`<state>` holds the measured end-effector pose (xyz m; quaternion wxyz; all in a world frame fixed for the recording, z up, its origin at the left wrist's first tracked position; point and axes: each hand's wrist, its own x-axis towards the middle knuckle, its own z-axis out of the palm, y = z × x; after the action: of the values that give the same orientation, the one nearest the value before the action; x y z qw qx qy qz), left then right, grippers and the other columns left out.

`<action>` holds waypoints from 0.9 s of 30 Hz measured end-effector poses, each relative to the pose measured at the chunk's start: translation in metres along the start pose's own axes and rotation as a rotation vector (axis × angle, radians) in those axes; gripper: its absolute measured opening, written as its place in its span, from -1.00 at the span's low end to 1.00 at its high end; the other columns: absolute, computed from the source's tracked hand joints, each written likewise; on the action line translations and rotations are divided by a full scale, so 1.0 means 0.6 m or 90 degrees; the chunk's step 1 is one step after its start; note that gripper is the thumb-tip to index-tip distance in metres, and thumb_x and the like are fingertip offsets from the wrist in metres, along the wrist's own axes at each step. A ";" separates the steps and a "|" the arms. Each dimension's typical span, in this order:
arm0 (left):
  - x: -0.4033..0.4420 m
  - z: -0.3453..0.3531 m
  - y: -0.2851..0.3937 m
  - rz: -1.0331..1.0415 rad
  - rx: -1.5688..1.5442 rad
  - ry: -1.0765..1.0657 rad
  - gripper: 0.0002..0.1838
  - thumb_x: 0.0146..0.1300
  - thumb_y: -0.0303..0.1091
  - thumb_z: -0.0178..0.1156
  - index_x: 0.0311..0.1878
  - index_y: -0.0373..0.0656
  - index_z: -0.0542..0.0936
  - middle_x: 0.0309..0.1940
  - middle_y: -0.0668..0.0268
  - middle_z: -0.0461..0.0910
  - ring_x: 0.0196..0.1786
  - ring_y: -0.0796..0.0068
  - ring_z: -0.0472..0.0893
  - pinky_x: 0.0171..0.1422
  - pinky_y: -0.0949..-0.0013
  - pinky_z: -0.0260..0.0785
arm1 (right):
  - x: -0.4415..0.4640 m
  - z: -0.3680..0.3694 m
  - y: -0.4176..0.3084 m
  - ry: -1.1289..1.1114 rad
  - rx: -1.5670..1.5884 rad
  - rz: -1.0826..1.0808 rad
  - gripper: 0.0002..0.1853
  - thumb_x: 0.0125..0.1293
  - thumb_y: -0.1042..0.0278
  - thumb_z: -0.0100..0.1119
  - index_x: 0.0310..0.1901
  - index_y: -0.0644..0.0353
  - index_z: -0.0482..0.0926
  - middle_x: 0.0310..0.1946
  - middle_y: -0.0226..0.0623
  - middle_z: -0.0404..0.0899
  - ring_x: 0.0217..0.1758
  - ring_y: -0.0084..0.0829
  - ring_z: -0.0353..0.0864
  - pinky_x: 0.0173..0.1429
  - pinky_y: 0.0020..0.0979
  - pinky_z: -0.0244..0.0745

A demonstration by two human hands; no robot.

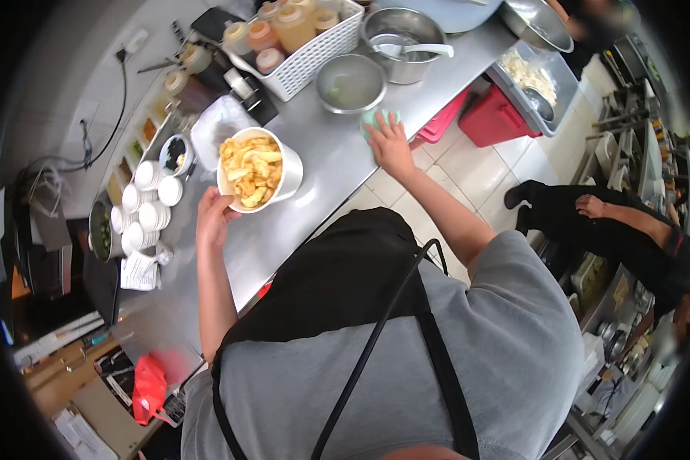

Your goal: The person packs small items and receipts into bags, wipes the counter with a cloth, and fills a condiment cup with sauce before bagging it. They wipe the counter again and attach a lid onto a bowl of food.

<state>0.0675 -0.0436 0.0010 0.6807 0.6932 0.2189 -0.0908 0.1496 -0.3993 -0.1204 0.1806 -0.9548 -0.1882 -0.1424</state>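
Note:
A white paper tub point(290, 178) full of golden fried pieces point(251, 172) is at the steel counter, tilted towards me. My left hand point(215, 218) is closed on the tub's near left side, thumb and fingers at its rim. Farther right, my right hand point(392, 146) presses a pale green cloth point(370, 121) onto the counter near its edge. The fingers of that hand lie over the cloth, and part of the cloth is hidden beneath them. Just beyond the cloth stands a steel bowl point(351, 83).
A white basket point(314, 65) of sauce bottles stands at the back, beside a steel pot point(402, 69) with a white-handled utensil. Stacked white cups point(147, 203) sit left. Right of the counter are a red bin point(491, 119) and grey tub point(563, 84). A co-worker point(606, 222) stands at right.

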 end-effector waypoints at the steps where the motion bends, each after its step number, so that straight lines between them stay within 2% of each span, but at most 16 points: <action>1: -0.015 -0.024 -0.002 0.004 -0.033 0.005 -0.88 0.08 -0.45 0.05 -0.28 -0.19 0.39 -0.39 0.28 0.54 -0.43 0.55 0.56 -0.43 0.57 0.41 | -0.003 0.016 -0.023 0.010 0.017 -0.057 -0.61 0.10 0.48 0.03 0.01 -0.01 0.46 0.16 -0.16 0.29 0.25 -0.08 0.20 0.27 -0.11 0.14; 2: -0.030 -0.044 -0.004 0.006 -0.034 0.031 -0.88 0.08 -0.45 0.05 -0.28 -0.19 0.39 -0.39 0.28 0.54 -0.43 0.55 0.56 -0.43 0.57 0.41 | -0.013 0.032 -0.053 0.008 0.033 -0.076 -0.61 0.10 0.48 0.03 0.01 -0.01 0.46 0.16 -0.16 0.29 0.25 -0.08 0.20 0.27 -0.11 0.14; 4: -0.056 -0.076 -0.007 0.021 -0.090 0.048 -0.86 0.08 -0.46 0.04 -0.25 -0.19 0.39 -0.38 0.27 0.54 -0.41 0.54 0.57 -0.43 0.59 0.40 | -0.044 0.048 -0.124 -0.050 0.215 -0.234 -0.62 0.02 0.54 0.03 -0.07 0.02 0.51 0.13 -0.18 0.33 0.22 -0.10 0.25 0.24 -0.14 0.20; 5: -0.068 -0.083 -0.009 0.042 -0.127 0.052 -0.85 0.08 -0.46 0.04 -0.25 -0.21 0.38 -0.36 0.24 0.54 -0.39 0.50 0.58 -0.40 0.57 0.43 | -0.047 0.052 -0.148 -0.105 0.254 -0.269 -0.65 0.09 0.56 -0.02 -0.06 0.08 0.51 0.09 -0.19 0.37 0.20 -0.20 0.31 0.20 -0.22 0.25; 6: -0.077 -0.096 -0.007 0.048 -0.129 0.080 -0.85 0.08 -0.46 0.04 -0.25 -0.21 0.38 -0.36 0.24 0.54 -0.39 0.50 0.58 -0.40 0.57 0.43 | -0.029 0.050 -0.170 -0.106 0.269 -0.292 -0.65 0.09 0.56 -0.02 -0.06 0.08 0.51 0.09 -0.19 0.37 0.20 -0.20 0.31 0.20 -0.22 0.25; 8: -0.092 -0.119 -0.008 0.038 -0.169 0.009 -0.86 0.09 -0.47 0.03 -0.25 -0.22 0.38 -0.34 0.21 0.54 -0.38 0.45 0.58 -0.36 0.53 0.48 | 0.031 0.033 -0.207 -0.225 0.633 -0.052 -0.68 0.18 0.47 -0.05 0.00 0.14 0.46 0.08 -0.19 0.39 0.21 -0.20 0.28 0.25 -0.31 0.17; 10: -0.104 -0.130 -0.007 0.037 -0.181 0.004 -0.86 0.09 -0.49 0.03 -0.25 -0.24 0.38 -0.35 0.20 0.54 -0.38 0.43 0.59 -0.33 0.51 0.49 | 0.099 -0.028 -0.272 -0.179 0.784 0.023 -0.67 0.27 0.44 -0.12 0.08 0.17 0.39 0.13 -0.16 0.34 0.23 -0.21 0.26 0.25 -0.35 0.16; 12: -0.103 -0.140 -0.016 0.040 -0.195 -0.017 -0.86 0.08 -0.51 0.03 -0.25 -0.26 0.37 -0.37 0.19 0.53 -0.38 0.41 0.59 -0.31 0.49 0.51 | 0.135 -0.033 -0.331 -0.098 0.805 -0.117 -0.65 0.27 0.47 -0.14 0.10 0.15 0.37 0.17 -0.13 0.29 0.24 -0.22 0.26 0.24 -0.36 0.17; 15: -0.089 -0.163 -0.050 0.040 -0.419 -0.015 -0.83 0.06 -0.58 0.03 -0.24 -0.33 0.35 -0.36 0.17 0.50 -0.38 0.38 0.58 -0.32 0.53 0.53 | 0.119 -0.053 -0.408 -0.002 0.731 -0.203 -0.58 0.21 0.57 -0.13 0.12 0.10 0.36 0.20 -0.18 0.25 0.26 -0.19 0.23 0.27 -0.31 0.16; 16: -0.091 -0.161 -0.047 0.046 -0.420 -0.010 -0.83 0.06 -0.58 0.03 -0.24 -0.33 0.35 -0.36 0.17 0.50 -0.38 0.38 0.58 -0.32 0.53 0.53 | 0.104 -0.058 -0.425 -0.003 0.734 -0.211 -0.58 0.21 0.57 -0.13 0.12 0.10 0.36 0.20 -0.18 0.25 0.26 -0.19 0.23 0.27 -0.31 0.16; 18: -0.098 -0.156 -0.050 0.024 -0.461 0.031 -0.86 0.08 -0.59 0.01 -0.25 -0.35 0.36 -0.30 0.12 0.48 -0.36 0.33 0.57 -0.32 0.55 0.53 | 0.060 -0.064 -0.450 0.109 0.570 -0.348 -0.51 0.11 0.65 -0.10 0.11 0.05 0.39 0.22 -0.26 0.23 0.27 -0.16 0.20 0.33 -0.25 0.08; 19: -0.097 -0.160 -0.055 0.032 -0.494 0.017 -0.86 0.09 -0.60 -0.01 -0.25 -0.37 0.36 -0.26 0.10 0.47 -0.33 0.29 0.57 -0.30 0.55 0.53 | 0.042 -0.066 -0.454 0.093 0.551 -0.408 -0.47 0.02 0.70 -0.09 0.07 0.03 0.42 0.17 -0.31 0.29 0.28 -0.15 0.19 0.34 -0.20 0.07; 20: -0.100 -0.164 -0.057 0.033 -0.496 0.021 -0.86 0.09 -0.60 -0.01 -0.25 -0.37 0.36 -0.26 0.10 0.47 -0.33 0.29 0.57 -0.30 0.55 0.53 | 0.030 -0.057 -0.451 0.090 0.553 -0.410 -0.47 0.02 0.70 -0.09 0.07 0.03 0.42 0.17 -0.31 0.29 0.28 -0.15 0.19 0.34 -0.20 0.07; 22: -0.102 -0.171 -0.048 0.047 -0.497 0.110 -0.83 0.09 -0.60 -0.02 -0.21 -0.38 0.35 -0.27 0.10 0.48 -0.32 0.28 0.57 -0.28 0.55 0.53 | 0.012 -0.022 -0.426 -0.092 0.485 -0.524 -0.47 -0.08 0.79 -0.08 -0.03 0.11 0.50 0.10 -0.23 0.38 0.25 -0.16 0.24 0.30 -0.26 0.15; 24: -0.109 -0.198 -0.048 0.042 -0.521 0.094 -0.80 0.08 -0.60 -0.01 -0.18 -0.37 0.35 -0.26 0.09 0.49 -0.31 0.29 0.58 -0.27 0.54 0.54 | 0.001 0.000 -0.373 -0.087 0.485 -0.426 -0.47 -0.11 0.82 -0.12 -0.06 0.15 0.51 0.07 -0.20 0.40 0.24 -0.16 0.26 0.29 -0.28 0.16; 27: -0.154 -0.209 -0.019 0.166 -0.397 0.108 -0.80 0.06 -0.58 0.00 -0.20 -0.31 0.36 -0.24 0.08 0.50 -0.30 0.31 0.58 -0.26 0.47 0.54 | 0.014 -0.014 -0.283 -0.011 0.487 -0.197 -0.62 0.10 0.55 0.02 0.01 0.13 0.47 0.10 -0.14 0.36 0.22 -0.16 0.26 0.28 -0.30 0.13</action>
<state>-0.0410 0.0631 0.0370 0.8451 0.4789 0.2012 0.1259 0.0855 -0.2534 -0.0605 0.4972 -0.7807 -0.3701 -0.0798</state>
